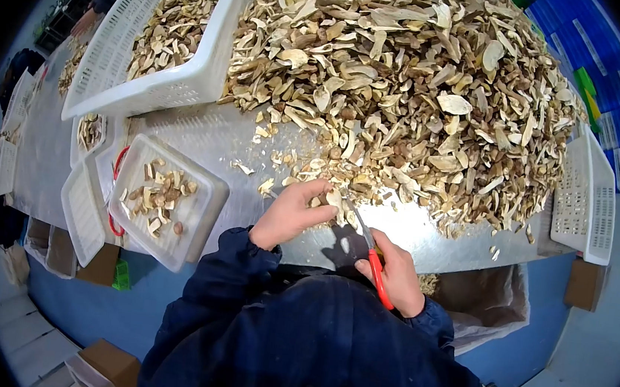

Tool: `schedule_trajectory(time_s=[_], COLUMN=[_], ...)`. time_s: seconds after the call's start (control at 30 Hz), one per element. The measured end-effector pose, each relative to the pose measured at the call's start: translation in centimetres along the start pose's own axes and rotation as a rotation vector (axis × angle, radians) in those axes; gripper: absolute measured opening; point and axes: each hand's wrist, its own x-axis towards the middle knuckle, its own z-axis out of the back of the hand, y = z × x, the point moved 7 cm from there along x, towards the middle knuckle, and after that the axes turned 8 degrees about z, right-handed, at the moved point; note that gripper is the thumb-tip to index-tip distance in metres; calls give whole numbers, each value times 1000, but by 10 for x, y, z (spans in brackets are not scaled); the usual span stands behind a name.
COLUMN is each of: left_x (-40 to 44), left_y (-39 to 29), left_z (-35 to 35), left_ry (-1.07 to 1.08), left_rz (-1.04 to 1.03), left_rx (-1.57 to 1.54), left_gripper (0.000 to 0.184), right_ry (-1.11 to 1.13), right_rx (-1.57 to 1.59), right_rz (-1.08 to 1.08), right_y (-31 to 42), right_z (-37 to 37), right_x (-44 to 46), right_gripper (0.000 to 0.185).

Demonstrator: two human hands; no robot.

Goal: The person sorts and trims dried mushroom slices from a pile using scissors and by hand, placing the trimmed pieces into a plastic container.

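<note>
Between the thumb and fingers of my left hand [295,213] is a pale mushroom slice [335,197]. My right hand [398,271] grips a pair of scissors [379,278] with red handles. Their metal blades point up and left, close to the slice; whether they touch it I cannot tell. Just beyond both hands rises a large heap of mushroom slices [411,76], brown and cream, with small scraps at its near edge. To the left of my left hand, a white tray [207,217] holds a small group of mushroom pieces [161,194].
A white perforated basket [163,90] of slices stands at the back left. Another white basket [597,199] leans at the table's right end. Blue crates [618,96] are stacked beyond it. Below the table edge is a lined bin [487,296]. A co-worker's hand [86,23] shows far left.
</note>
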Motion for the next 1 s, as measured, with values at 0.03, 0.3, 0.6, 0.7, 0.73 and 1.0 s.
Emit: schedule_trajectory(time_s=[0.03,0.3,0.6,0.7,0.73,1.0], left_x=[-1,-11,-16,-15,-15,-21], left_y=[2,-1,-8,-1,1,16], left_z=[0,5,2,4,2,4], left_ry=[-1,55,215,212,224,276], left_rz=[32,246,214,158,136,423], left_rx=[-5,-135,-147,-104,-104,-189], left_gripper=[23,18,18,21,22,26], right_ry=[39,34,151,159,172,190], right_rx=[-3,-93,-219,-229,-250,-246], right_rz=[-47,86,110,151,153,155], right_y=[-2,2,8,11,11,5], right_z=[-2,6,17,18,18,6], right_x=[-1,-2,-7,-8,-9,-18], right_gripper=[52,57,61,60,59,55])
